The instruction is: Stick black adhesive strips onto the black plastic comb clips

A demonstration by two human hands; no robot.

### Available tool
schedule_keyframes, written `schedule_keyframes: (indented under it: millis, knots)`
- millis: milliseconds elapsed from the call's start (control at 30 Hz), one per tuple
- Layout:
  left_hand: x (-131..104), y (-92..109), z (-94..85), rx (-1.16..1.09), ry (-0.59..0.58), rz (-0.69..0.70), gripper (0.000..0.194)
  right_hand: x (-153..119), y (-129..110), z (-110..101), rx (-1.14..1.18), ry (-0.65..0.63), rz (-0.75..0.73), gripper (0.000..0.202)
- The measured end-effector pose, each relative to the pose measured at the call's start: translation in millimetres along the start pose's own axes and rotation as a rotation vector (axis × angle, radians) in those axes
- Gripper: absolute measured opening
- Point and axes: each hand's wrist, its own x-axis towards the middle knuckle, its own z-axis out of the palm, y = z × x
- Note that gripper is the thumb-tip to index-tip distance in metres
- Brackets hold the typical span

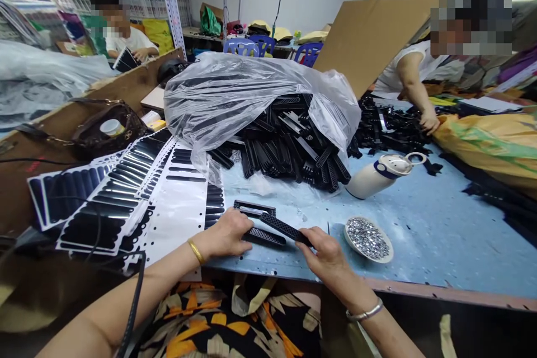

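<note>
My right hand (323,249) is closed on the near end of a long, narrow black plastic piece with a dotted face (283,227). Its far end points up and left, toward my other hand. My left hand (229,232) is closed, and between its thumb and bent fingers sits the left end of a second dotted black piece (268,236); the fingertips are partly hidden. Just beyond those fingers a black frame-like piece with a shiny middle (254,208) lies on the blue table (302,265). A white bowl of small silvery parts (369,239) stands right of my right hand.
A clear plastic bag (235,84) spills a heap of black pieces (285,151). Sheets with black strips (113,196) lie left, beside a brown handbag (103,126). A tilted white bottle (380,173) lies right. One person sits back left; another reaches over black parts (386,123).
</note>
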Motion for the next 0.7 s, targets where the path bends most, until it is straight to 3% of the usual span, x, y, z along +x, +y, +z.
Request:
schedule_keyframes:
  millis: [167, 300, 433, 567, 700]
  knots:
    - [-17, -25, -2.8, -0.141, 0.192, -0.143, 0.021, 15, -6, 20, -0.002, -0.19, 0.044, 0.03]
    - [-6, -46, -7.9, -0.155, 0.247, -0.301, 0.023, 31, -4, 29, 0.074, -0.194, 0.095, 0.042]
    - [13, -61, -13.4, -0.144, 0.229, -0.376, 0.024, 44, 9, 24, 0.101, -0.162, 0.189, 0.039]
    - [26, -63, -17.0, -0.209, 0.108, -0.271, 0.015, 59, 20, 18, 0.132, -0.117, 0.306, 0.032]
    - [37, -62, -17.4, -0.279, 0.03, -0.179, 0.026, 78, 14, 26, 0.256, -0.168, 0.339, 0.03]
